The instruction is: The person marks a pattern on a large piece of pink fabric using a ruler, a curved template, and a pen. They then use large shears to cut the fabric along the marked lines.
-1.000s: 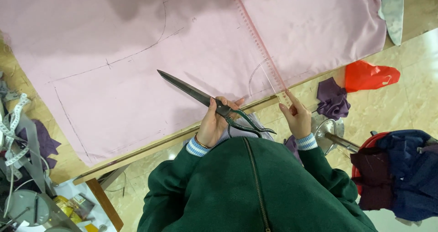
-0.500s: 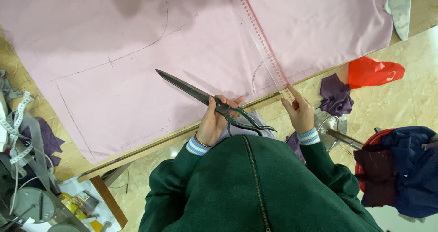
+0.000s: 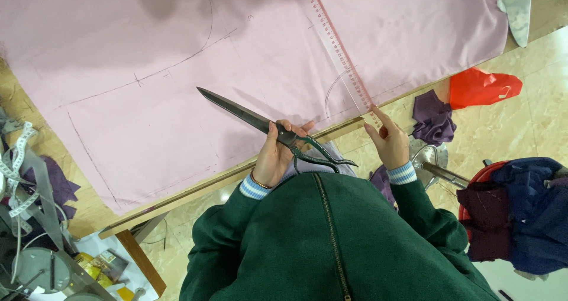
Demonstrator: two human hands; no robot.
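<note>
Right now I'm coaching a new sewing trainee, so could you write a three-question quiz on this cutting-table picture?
1. True or false: the left hand holds the long dark metal scissors.
2. What does the right hand touch: A) the orange plastic bag, B) the clear pink plastic ruler, C) the purple fabric scrap?
3. What colour is the marked fabric sheet spread on the wooden table?

Key: 1 true; 2 B; 3 pale pink.
</note>
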